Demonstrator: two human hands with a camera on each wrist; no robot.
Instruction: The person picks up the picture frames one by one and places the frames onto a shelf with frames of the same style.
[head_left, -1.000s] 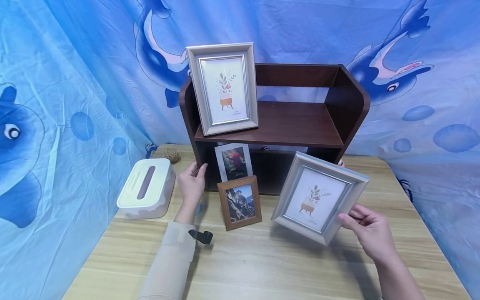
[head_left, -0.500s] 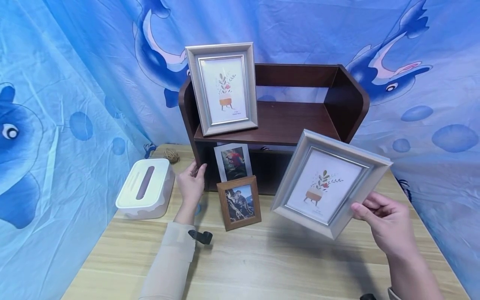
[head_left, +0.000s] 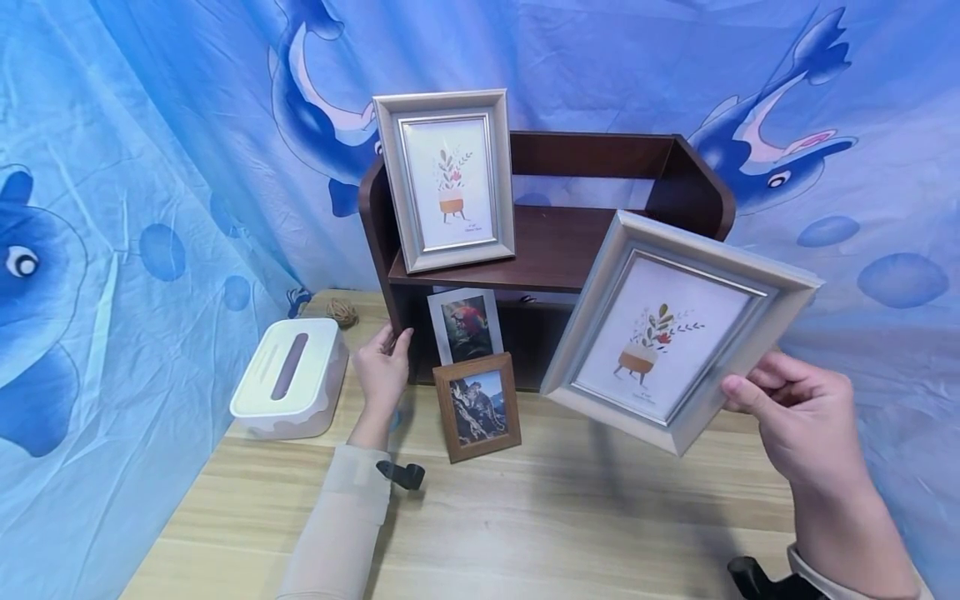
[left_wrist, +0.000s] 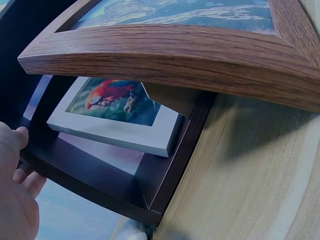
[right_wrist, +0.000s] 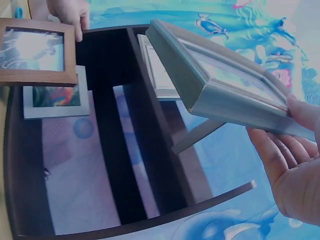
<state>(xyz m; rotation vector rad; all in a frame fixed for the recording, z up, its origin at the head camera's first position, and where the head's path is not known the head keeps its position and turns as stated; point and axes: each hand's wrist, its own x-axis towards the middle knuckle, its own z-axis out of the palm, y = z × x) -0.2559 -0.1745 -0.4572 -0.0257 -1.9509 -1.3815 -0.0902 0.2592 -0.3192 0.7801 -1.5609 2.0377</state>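
Silver frame: tilted in the air over the worktop (head_left: pixel 487 533), in front of the right half of the shelf unit (head_left: pixel 570 250).
Right hand (head_left: pixel 810 417): I'm pinching that frame by its right border, near the lower corner.
Left hand (head_left: pixel 382 367): gripping the unit's left side panel by its front edge.
Lower bay: white frame (head_left: pixel 467 325) at the left end; brown frame (head_left: pixel 480 454) on the worktop just ahead of it.
Upper shelf: matching frame (head_left: pixel 453 192) upright, left end, by the front edge.
Worktop left edge: tissue box (head_left: pixel 288 379); twine ball (head_left: pixel 342 313) beyond, near the back left corner.
Risk: one-sided pinch could let the silver frame twist or slip; swung left, its corner might knock the brown or matching frame.
Hidden: white frame's foot, behind the brown one; shelf's front right corner, behind mine.
Cut off: worktop's near edge.
Unclear: strut below my frame, maybe its back leg (right_wrist: pixel 200 135).
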